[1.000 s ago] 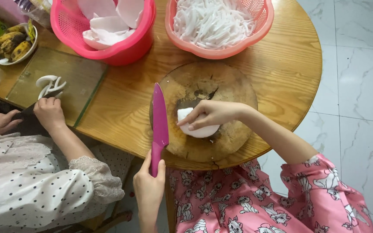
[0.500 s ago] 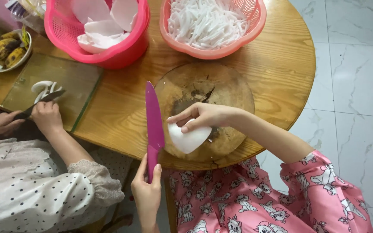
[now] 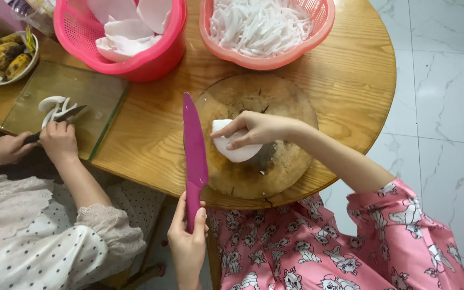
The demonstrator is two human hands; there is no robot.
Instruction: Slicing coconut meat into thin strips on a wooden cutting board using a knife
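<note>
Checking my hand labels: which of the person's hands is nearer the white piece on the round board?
Right. The right hand rests on the white piece, pressing it to the round board. The left hand grips the pink knife, off the table's near edge.

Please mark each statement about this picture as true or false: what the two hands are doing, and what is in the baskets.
1. The left hand holds a magenta knife by its handle. True.
2. The right hand presses a white coconut piece onto the round wooden board. True.
3. The knife blade is cutting through the coconut piece. False: the blade lies to the left of it, apart from it.
4. The salmon-coloured basket holds large white pieces. False: it holds thin white strips; the large pieces are in the pink basket.
5. Another person cuts white slices on a glass board. True.
</note>
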